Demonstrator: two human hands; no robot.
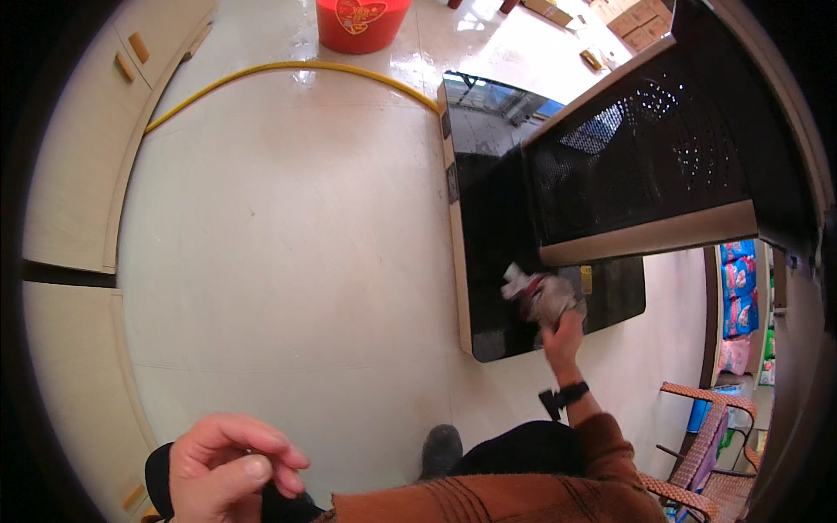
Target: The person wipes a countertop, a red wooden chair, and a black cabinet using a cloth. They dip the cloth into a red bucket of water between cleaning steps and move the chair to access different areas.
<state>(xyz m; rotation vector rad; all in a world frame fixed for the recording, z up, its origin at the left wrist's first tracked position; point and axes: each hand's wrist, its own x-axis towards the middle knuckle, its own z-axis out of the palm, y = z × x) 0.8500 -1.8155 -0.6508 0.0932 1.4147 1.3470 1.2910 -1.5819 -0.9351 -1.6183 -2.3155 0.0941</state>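
My right hand (563,337) grips a crumpled grey and dark red cloth (549,297) against the glossy black top of a low appliance (497,261), near its front corner. The cloth looks slightly blurred. A black band is round that wrist. Above the black surface a dark perforated hood (608,163) with a beige edge overhangs from the right. Close to the camera at the bottom left, my left hand (229,464) hangs in the air with loosely curled fingers and holds nothing. A small yellow label (586,280) sits on the black top beside the cloth.
A yellow hose (314,65) curves over the tiled floor from the pale cabinets (78,157) to the appliance. Behind it stands a red bucket (363,29). A woven chair (706,451) is at the lower right, near shelves with packaged goods (739,287). Cardboard boxes (637,26) are at the top right.
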